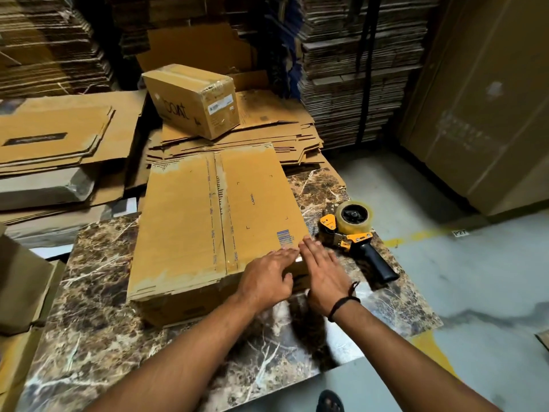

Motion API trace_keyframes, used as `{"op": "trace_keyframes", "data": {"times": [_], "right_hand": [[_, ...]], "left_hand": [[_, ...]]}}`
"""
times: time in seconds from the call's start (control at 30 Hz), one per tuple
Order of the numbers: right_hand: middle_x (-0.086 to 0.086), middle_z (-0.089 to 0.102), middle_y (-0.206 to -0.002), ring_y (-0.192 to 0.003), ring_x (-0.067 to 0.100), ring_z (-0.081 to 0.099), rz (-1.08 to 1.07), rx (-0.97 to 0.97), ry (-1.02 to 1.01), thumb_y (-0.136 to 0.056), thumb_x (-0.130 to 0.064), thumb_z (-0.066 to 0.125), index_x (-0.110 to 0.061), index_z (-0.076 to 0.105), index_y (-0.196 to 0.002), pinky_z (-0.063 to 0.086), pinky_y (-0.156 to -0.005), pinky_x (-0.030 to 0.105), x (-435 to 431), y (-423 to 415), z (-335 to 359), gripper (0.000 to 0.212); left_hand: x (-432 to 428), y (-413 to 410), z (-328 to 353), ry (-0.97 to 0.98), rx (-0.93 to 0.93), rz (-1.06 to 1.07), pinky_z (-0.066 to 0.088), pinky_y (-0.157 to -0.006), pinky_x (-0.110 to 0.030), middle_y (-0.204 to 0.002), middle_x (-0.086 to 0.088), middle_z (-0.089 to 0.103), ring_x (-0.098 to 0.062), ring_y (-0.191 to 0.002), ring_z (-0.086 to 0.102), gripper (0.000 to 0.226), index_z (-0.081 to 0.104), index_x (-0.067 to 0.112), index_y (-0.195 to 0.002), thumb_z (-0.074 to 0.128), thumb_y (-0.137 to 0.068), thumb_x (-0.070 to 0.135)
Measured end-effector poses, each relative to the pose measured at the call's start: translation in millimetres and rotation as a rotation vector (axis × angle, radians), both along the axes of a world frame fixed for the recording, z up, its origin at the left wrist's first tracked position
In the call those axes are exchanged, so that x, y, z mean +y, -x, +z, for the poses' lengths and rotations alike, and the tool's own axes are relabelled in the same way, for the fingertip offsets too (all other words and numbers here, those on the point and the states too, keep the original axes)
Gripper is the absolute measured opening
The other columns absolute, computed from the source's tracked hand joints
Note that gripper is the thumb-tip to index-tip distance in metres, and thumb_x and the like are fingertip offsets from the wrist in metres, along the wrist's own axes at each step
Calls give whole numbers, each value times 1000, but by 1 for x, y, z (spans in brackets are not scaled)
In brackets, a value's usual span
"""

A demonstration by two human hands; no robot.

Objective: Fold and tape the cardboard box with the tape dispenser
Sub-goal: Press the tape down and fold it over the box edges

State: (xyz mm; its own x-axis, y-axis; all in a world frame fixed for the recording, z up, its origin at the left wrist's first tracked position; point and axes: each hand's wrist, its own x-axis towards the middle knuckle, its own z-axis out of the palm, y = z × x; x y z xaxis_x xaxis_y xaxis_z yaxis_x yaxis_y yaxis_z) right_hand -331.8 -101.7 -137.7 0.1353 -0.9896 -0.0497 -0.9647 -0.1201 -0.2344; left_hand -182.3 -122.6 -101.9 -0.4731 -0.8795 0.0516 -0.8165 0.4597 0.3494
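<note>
**Brown cardboard box [190, 227] under two flat hands, tape dispenser [352, 233] beside it**

We count one cardboard box on the work surface, one tape dispenser, and two hands. Behind them, one smaller taped box [193, 99] sits in the upper centre of the frame.

The surface is a dark marbled slab [89, 322]. To its right is a grey floor [475, 292] with yellow paint marks. Stacks of flattened cardboard [356, 69] fill the top and left of the frame.

The box lies at the centre of the frame on the slab. Its long axis runs from the lower centre toward the upper centre, leaning slightly right at the far end. A seam follows that axis along the top.

The dispenser rests on the slab just right of the box. Its clear roll is uppermost and its black handle points to the lower right.

Our left hand [269, 272] and right hand [322, 272] lie side by side at the box's near right corner. The fingers of both are straight and laid flat, gripping nothing. The right wrist wears a black wristband [341, 304].
</note>
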Motion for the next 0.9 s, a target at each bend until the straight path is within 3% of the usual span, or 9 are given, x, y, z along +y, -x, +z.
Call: {"op": "trace_keyframes", "data": {"times": [0.1, 0.27, 0.4, 0.57, 0.63, 0.77, 0.9], "right_hand": [[1, -14, -159, -146, 20, -12, -11, 121, -13, -83, -10, 48, -17, -8, -150, -6, -116, 41, 3, 2, 8, 87], [7, -12, -159, -146, 23, -12, 78, 195, -27, -93, -24, 38, -9, -6, -150, -11, -115, 44, 3, -31, 23, 72], [8, -7, -160, -147, 22, -7, 198, 163, -12, -96, -25, 34, -9, -2, -150, -7, -116, 38, -2, -59, 17, 66], [5, -6, -160, -147, 19, -4, 220, 173, -34, -92, -25, 47, -13, 0, -151, -6, -117, 36, -2, -53, 22, 76], [7, -1, -160, -147, 21, 0, 204, 173, -35, -92, -25, 46, -11, 4, -151, -1, -118, 39, -4, -59, 28, 73], [11, 11, -159, -146, 22, 9, 278, 122, -16, -89, -31, 52, -8, 13, -149, 6, -118, 40, -13, -80, 32, 75], [8, 4, -160, -147, 19, 5, 358, 139, -55, -87, -28, 58, -11, 6, -150, 4, -118, 36, -17, -82, 24, 84]], "left_hand": [[3, -26, 2, 14, -59, -1, 25, -113, -30, -147, 12, 35, -7, -135, 31, 56, 31, 28, -143, 50, -91, 37], [16, -59, -2, 61, -62, -24, 3, -109, -19, -152, 5, 27, -8, -140, 21, 60, 25, 20, -146, 47, -93, 38], [8, -66, 1, 15, -31, -5, 12, -111, -20, -149, 8, 32, -7, -138, 26, 56, 31, 23, -144, 49, -93, 37], [9, -101, 0, -26, -71, 35, 22, -113, -26, -148, 13, 32, -5, -137, 26, 54, 31, 30, -143, 47, -93, 40], [14, -97, -2, 9, -62, 69, 20, -114, -27, -149, 11, 32, -7, -138, 26, 58, 29, 28, -144, 48, -92, 45], [18, -86, -4, 50, -65, 34, 0, -110, -19, -152, 3, 28, -10, -140, 21, 65, 29, 18, -145, 50, -90, 44], [12, -112, -3, 12, -32, 65, 11, -112, -22, -149, 8, 31, -7, -138, 25, 57, 33, 25, -142, 50, -91, 44]]}}
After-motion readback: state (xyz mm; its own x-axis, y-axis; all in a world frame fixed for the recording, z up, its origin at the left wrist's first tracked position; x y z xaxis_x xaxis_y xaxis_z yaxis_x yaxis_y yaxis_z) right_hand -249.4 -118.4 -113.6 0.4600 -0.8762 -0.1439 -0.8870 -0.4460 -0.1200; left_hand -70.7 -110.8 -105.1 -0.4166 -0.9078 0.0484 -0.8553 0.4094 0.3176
